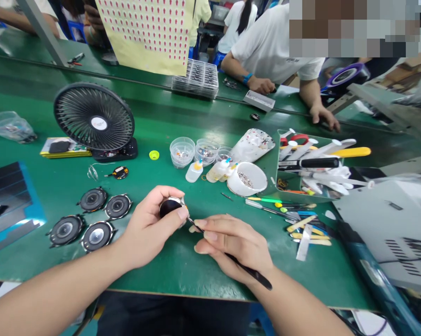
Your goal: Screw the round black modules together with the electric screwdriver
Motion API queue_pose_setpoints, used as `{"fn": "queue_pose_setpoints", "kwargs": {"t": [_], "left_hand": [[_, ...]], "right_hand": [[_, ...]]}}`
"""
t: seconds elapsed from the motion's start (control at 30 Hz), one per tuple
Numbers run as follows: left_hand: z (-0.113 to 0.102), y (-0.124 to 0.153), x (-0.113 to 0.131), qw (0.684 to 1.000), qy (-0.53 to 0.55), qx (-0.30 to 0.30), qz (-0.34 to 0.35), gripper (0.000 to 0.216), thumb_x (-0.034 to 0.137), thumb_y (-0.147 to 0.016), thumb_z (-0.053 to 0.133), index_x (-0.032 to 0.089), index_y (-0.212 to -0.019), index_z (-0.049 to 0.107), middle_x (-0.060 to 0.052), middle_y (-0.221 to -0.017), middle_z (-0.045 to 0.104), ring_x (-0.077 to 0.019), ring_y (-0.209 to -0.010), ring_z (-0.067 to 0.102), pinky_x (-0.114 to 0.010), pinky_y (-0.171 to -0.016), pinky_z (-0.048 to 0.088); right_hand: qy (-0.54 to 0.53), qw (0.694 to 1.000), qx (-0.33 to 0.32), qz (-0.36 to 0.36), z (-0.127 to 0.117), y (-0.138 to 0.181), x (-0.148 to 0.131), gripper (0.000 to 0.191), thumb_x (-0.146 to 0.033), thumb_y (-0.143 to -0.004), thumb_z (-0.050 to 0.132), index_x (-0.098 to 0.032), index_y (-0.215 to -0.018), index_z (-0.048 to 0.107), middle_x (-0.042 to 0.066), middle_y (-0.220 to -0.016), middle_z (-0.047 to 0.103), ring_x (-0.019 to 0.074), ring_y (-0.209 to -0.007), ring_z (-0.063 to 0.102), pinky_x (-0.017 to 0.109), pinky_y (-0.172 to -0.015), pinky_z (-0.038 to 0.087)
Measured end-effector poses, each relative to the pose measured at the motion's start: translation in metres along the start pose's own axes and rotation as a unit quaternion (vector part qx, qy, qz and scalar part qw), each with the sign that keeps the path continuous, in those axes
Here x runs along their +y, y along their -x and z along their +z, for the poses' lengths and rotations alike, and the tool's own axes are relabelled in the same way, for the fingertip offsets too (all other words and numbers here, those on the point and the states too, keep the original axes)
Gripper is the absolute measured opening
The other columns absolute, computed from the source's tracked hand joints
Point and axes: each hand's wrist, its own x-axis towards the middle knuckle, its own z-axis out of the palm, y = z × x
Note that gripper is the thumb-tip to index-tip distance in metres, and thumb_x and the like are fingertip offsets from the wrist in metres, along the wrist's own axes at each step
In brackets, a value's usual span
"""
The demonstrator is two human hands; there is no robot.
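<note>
Working a thin tool at the rim of a held watch case

Left hand [150, 228] closes around a round watch case [169, 206], thumb over the dark face, fingers curled behind. The case sits in that grip, lifted just off the green table [182, 266]. Right hand [231, 245] pinches a thin black tool [247, 269] pen-style, thumb and forefinger tight near the front. The tip meets the case's lower right edge, just beside the left thumb. The contact spot itself is too small to read.

Judgement: doing this well needs a steady case, so brace both wrists on the table and let the hands touch for support. Use light pressure along the rim, tip angled away from the thumb, since a slip could scratch the face or jab skin.

Left of the holding grip lie four more round cases [92, 199], near a small fan [94, 116]. Beyond the tool grip stand small bottles [194, 171] and a white cup [247, 178]. A co-worker's hand [324, 116] rests far across, well apart.
</note>
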Motion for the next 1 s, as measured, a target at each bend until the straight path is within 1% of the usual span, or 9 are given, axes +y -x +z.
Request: {"fn": "queue_pose_setpoints", "kwargs": {"t": [0.2,0.3,0.47,0.53,0.6,0.7,0.8,0.9,1.0], "left_hand": [[0.003,0.0,-0.002,0.999,-0.039,0.016,0.02,0.025,0.031,-0.087,0.079,0.021,-0.105,0.064,0.005,-0.074,0.062,-0.0084,-0.059,0.052,-0.021,-0.053,0.045],[0.005,-0.001,-0.002,1.0,0.01,0.026,0.008,0.03,0.037,-0.087,0.08,0.021,-0.105,0.062,0.005,-0.075,0.063,-0.0084,-0.057,0.053,-0.02,-0.05,0.044],[0.003,-0.005,-0.001,0.995,0.08,0.042,-0.036,0.037,0.046,-0.086,0.078,0.021,-0.108,0.063,0.001,-0.082,0.068,-0.0113,-0.063,0.061,-0.019,-0.047,0.044],[0.002,-0.005,0.0,0.995,0.084,0.044,-0.043,0.036,0.045,-0.086,0.078,0.02,-0.108,0.064,0.001,-0.082,0.068,-0.0115,-0.062,0.061,-0.02,-0.047,0.045],[0.002,-0.004,0.0,0.995,0.078,0.041,-0.04,0.033,0.042,-0.087,0.076,0.02,-0.108,0.064,0.001,-0.082,0.067,-0.0116,-0.063,0.061,-0.02,-0.049,0.046],[0.003,-0.002,0.001,0.998,0.056,0.023,-0.021,0.03,0.035,-0.087,0.074,0.02,-0.11,0.063,0.002,-0.083,0.066,-0.0113,-0.064,0.059,-0.021,-0.051,0.047],[0.004,0.0,0.001,1.0,0.019,0.01,0.002,0.034,0.025,-0.082,0.075,0.021,-0.114,0.062,0.002,-0.086,0.067,-0.011,-0.069,0.06,-0.022,-0.058,0.049],[0.006,0.002,0.002,1.0,-0.021,0.011,0.012,0.043,0.018,-0.077,0.077,0.022,-0.116,0.06,0.003,-0.088,0.067,-0.0114,-0.075,0.062,-0.024,-0.068,0.051],[0.007,0.002,0.002,0.999,-0.034,0.009,0.012,0.043,0.018,-0.077,0.076,0.022,-0.116,0.059,0.003,-0.089,0.068,-0.0118,-0.077,0.064,-0.024,-0.069,0.051]], "right_hand": [[-0.002,1.0,0.002,0.0,0.001,0.002,-0.001,0.04,-0.014,-0.088,0.086,-0.026,-0.124,0.072,0.008,-0.108,0.084,0.0209,-0.086,0.084,0.031,-0.081,0.072],[-0.004,1.0,-0.001,0.012,-0.003,0.002,-0.003,0.04,-0.017,-0.089,0.086,-0.029,-0.125,0.072,0.005,-0.108,0.084,0.0208,-0.085,0.084,0.031,-0.08,0.072],[0.006,1.0,0.004,0.02,-0.005,0.002,-0.006,0.03,-0.018,-0.094,0.081,-0.028,-0.121,0.071,0.007,-0.108,0.084,0.0217,-0.086,0.084,0.033,-0.083,0.072],[-0.016,0.999,0.022,0.026,-0.002,0.003,-0.005,0.028,-0.017,-0.095,0.079,-0.026,-0.121,0.071,0.008,-0.107,0.084,0.0223,-0.089,0.084,0.033,-0.082,0.072],[-0.04,0.996,0.064,0.053,0.005,0.005,-0.005,0.027,-0.016,-0.095,0.079,-0.025,-0.119,0.071,0.007,-0.105,0.083,0.0224,-0.09,0.084,0.032,-0.081,0.072],[-0.094,0.978,0.146,0.119,0.016,0.007,-0.005,0.021,-0.017,-0.094,0.081,-0.025,-0.112,0.073,0.006,-0.101,0.083,0.0215,-0.089,0.083,0.031,-0.079,0.072],[-0.181,0.945,0.199,0.185,0.023,0.005,-0.006,0.01,-0.02,-0.097,0.078,-0.025,-0.105,0.074,0.004,-0.097,0.082,0.0201,-0.088,0.083,0.03,-0.077,0.072],[-0.235,0.917,0.22,0.237,0.026,0.003,-0.007,0.009,-0.021,-0.095,0.08,-0.026,-0.1,0.074,0.002,-0.095,0.082,0.0186,-0.087,0.083,0.029,-0.077,0.072],[-0.238,0.913,0.214,0.251,0.026,0.002,-0.009,0.01,-0.02,-0.093,0.082,-0.025,-0.098,0.075,0.002,-0.094,0.082,0.0187,-0.086,0.083,0.028,-0.077,0.071]]}}
